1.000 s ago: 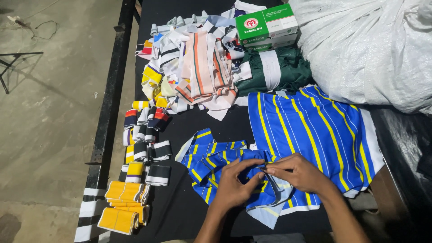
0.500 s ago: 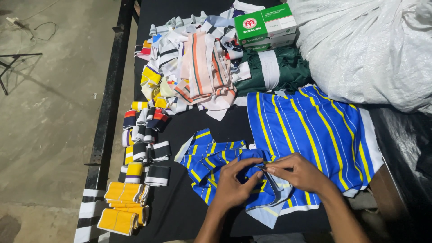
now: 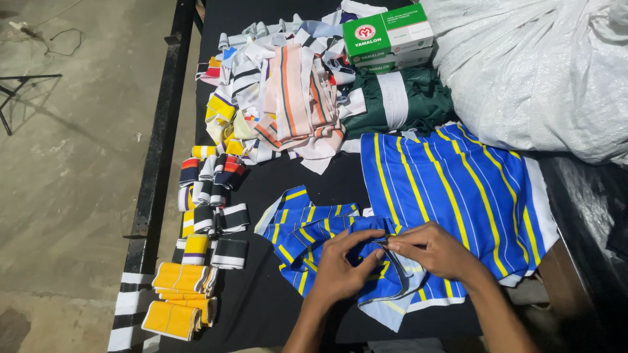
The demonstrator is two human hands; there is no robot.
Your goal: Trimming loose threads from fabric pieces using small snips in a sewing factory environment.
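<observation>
So both my hands are down on the blue fabric pieces with yellow stripes (image 3: pixel 314 229), a soft, floppy bunch sitting near the front middle of the black bench (image 3: pixel 261 307). Left hand (image 3: pixel 340 271) has its grip pinched onto a folded edge of that blue cloth, and the right hand (image 3: pixel 435 252) is pinching the same edge from the other side, fingertips almost meeting. I can't count the loose cut pieces exactly, they overlap too much.

Just right of them lies one bigger blue striped panel (image 3: pixel 451 189), flat, with a white band along its edge. Behind it there's one dark green garment (image 3: pixel 405 101), folded, slightly shiny, with a white strip across it. Two green and white cardboard boxes (image 3: pixel 386 33) are stacked at the back. One huge white woven sack (image 3: pixel 543 72) fills the right corner, crinkly plastic weave.

Back middle is a messy heap of striped ribbed strips (image 3: pixel 281 104). On the left, small rolled cuffs (image 3: pixel 209 196), a dozen or so, and three yellow folded bundles (image 3: pixel 176 301).
</observation>
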